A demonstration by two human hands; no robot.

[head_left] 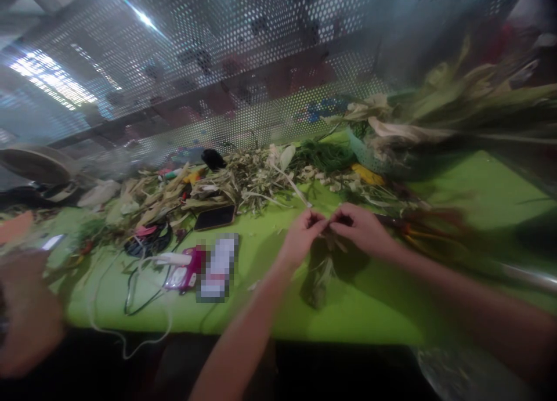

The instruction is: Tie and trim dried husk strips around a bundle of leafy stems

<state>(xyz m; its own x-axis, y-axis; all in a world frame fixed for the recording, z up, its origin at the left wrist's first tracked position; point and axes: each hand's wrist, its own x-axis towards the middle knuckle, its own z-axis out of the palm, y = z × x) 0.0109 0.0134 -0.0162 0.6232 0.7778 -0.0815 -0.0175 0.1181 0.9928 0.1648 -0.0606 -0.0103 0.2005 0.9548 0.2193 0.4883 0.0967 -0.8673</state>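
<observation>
Over the green table, my left hand and my right hand meet with fingertips almost touching. Both are closed in a pinch on a dry corn husk, whose pale ends hang below the fingers. A thin pale strip rises behind my left hand. Just under the hands, a frayed pale tuft shows in shadow; whether it joins the held husk I cannot tell. To the right of my right hand lies a blurred orange-handled tool, perhaps scissors.
A heap of dry husks runs along the back, with green fibre and a teal basket. Left of my hands lie a black phone, a blurred-out device, a magenta item and a white cord. Another person's arm is lower left.
</observation>
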